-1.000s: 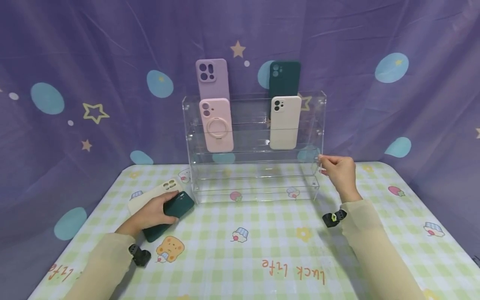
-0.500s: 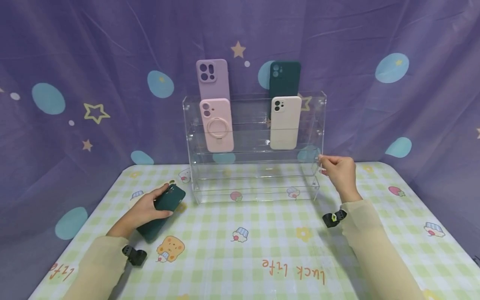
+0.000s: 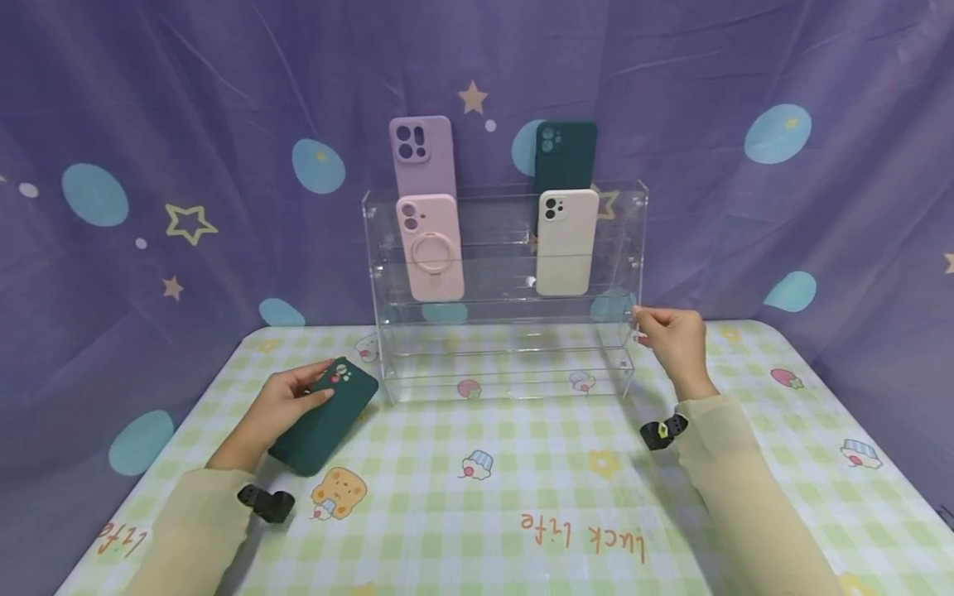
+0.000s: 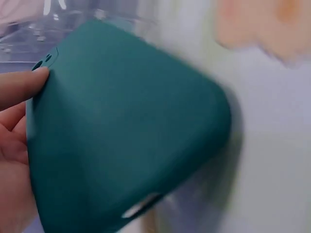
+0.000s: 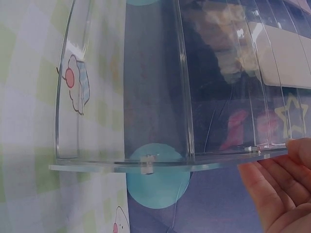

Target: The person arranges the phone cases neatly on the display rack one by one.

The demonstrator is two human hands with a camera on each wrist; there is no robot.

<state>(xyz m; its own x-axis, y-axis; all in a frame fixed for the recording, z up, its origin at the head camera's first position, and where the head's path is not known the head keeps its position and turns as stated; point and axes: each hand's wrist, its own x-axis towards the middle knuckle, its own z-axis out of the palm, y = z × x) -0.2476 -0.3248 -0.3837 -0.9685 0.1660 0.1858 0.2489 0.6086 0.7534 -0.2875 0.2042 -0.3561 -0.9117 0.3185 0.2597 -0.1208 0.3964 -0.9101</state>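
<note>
My left hand (image 3: 279, 406) grips a dark green phone case (image 3: 328, 422) by its left edge, thumb on its back near the camera holes, at the table's left. In the left wrist view the phone case (image 4: 131, 111) is tilted, its lower end toward the camera. A clear acrylic display stand (image 3: 510, 364) with stepped tiers stands at the back. My right hand (image 3: 676, 343) pinches the stand's right side panel between thumb and fingers; the right wrist view shows the hand (image 5: 279, 187) at that panel's edge.
A lilac phone case (image 3: 425, 170) and a pink one (image 3: 434, 281) with a ring lean on the stand's left side. Another green case (image 3: 566, 157) and a white one (image 3: 565, 248) lean on its right. A checked cloth (image 3: 551, 472) covers the table; a purple curtain (image 3: 224, 99) hangs behind.
My left hand has drawn back to the left and tilted the green phone case up. The cream case that lay behind it has gone out of sight. My right hand has stayed still.
</note>
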